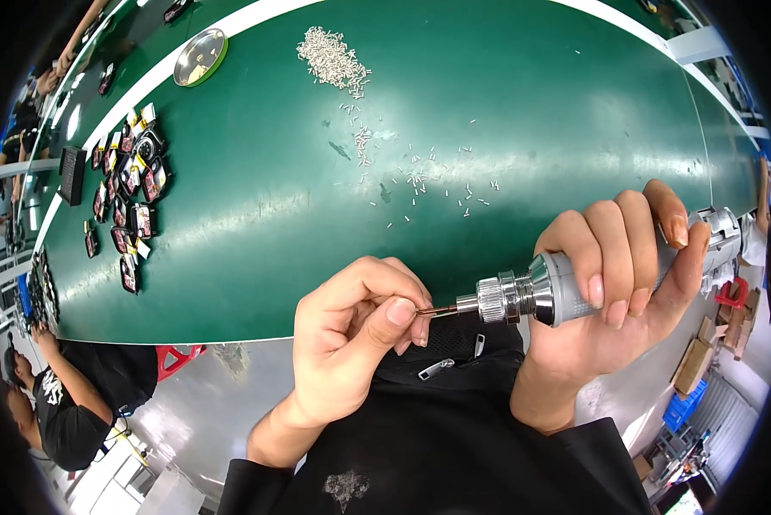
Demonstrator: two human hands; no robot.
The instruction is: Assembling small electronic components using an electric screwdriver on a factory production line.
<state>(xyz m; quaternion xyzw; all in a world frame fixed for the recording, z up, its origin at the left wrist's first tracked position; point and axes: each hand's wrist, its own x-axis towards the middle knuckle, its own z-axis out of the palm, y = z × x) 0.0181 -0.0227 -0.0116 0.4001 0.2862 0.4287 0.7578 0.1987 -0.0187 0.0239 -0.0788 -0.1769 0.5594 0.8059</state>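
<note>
Both hands are occupied, near each other in front of my body, but they do not touch. With the left hand (351, 330) I pinch the end of a thin brownish bit (439, 311) between thumb and fingers. With the right hand (613, 266) I am wrapped around a grey electric screwdriver (561, 287), which is held in the air by the near edge of the green table (248, 279), its nose pointing to my left.

I judge that this tool is rather heavy and stiff, so the thick grey body seems the best place to hold it. The shiny metal collar (506, 296) has ridges on one part, which should give some grip; its smooth parts may be slippery. The bit looks hard but slim, and I suppose it can slide between the fingertips, or bend if it is pushed sideways; a straight pinch should suit it.

Farther on the table lie a pile of small silvery screws (332, 62) and some loose screws (417, 178). To the left are a round dish (215, 70) and a group of small black packs (142, 221).
</note>
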